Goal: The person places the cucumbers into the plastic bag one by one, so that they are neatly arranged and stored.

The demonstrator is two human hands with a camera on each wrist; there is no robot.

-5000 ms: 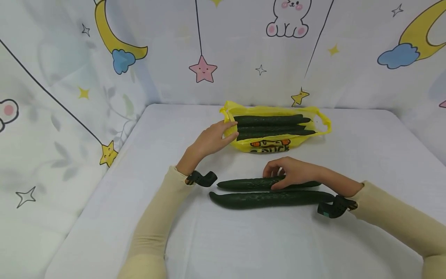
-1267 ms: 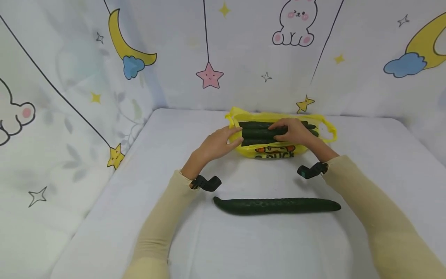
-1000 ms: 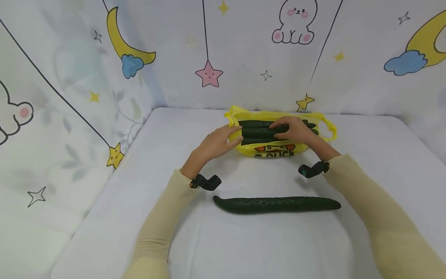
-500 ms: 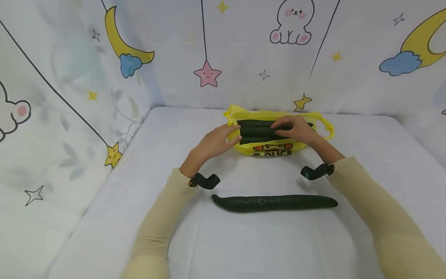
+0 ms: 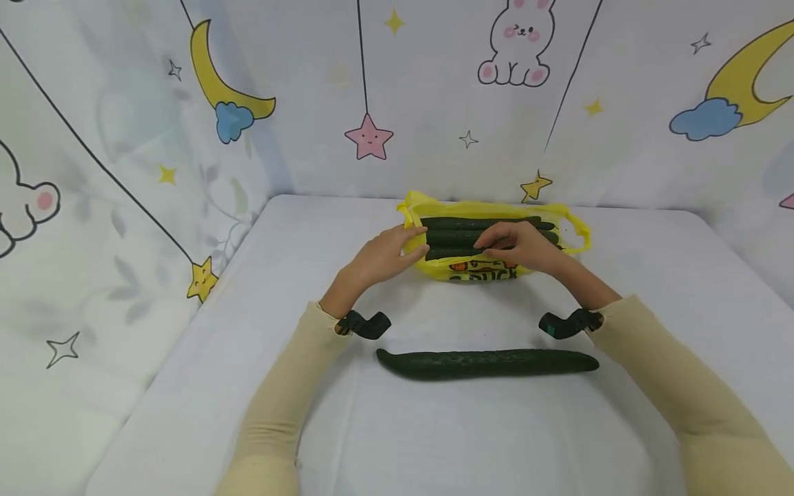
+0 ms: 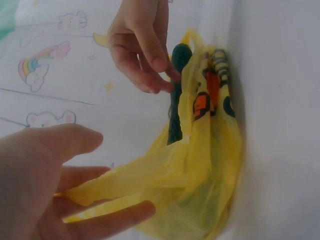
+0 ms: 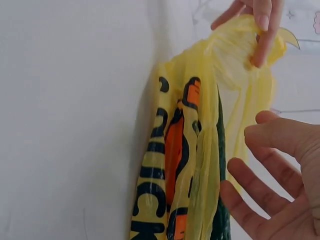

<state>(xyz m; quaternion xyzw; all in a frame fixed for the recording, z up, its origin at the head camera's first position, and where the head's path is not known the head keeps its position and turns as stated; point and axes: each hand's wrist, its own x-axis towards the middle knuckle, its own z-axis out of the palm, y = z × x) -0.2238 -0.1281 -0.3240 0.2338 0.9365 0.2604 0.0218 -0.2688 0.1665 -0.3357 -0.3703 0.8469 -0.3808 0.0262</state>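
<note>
A yellow plastic bag (image 5: 434, 270) with duck print lies near the back of the table, its mouth facing up. Several dark green cucumbers (image 5: 453, 238) are side by side inside it. At the bag's left end is my left hand (image 5: 381, 255), its fingers spread and fairly straight. The left wrist view shows the bag's handle (image 6: 125, 180) running between those fingers, thumb apart. Over the cucumbers hovers my right hand (image 5: 524, 248), fingers loosely bent and holding nothing; the right wrist view shows its thumb and fingers apart. Another cucumber (image 5: 490, 364) lies in front of the bag.
A white cloth (image 5: 471, 434) covers the table. Behind it hangs a patterned curtain (image 5: 422, 89) with moons, stars and a rabbit. Each wrist carries a small black camera (image 5: 366, 325).
One of the two cucumbers on the table has gone into the bag with my right hand, which has let go and drawn slightly toward me. My left hand stays at the bag.
</note>
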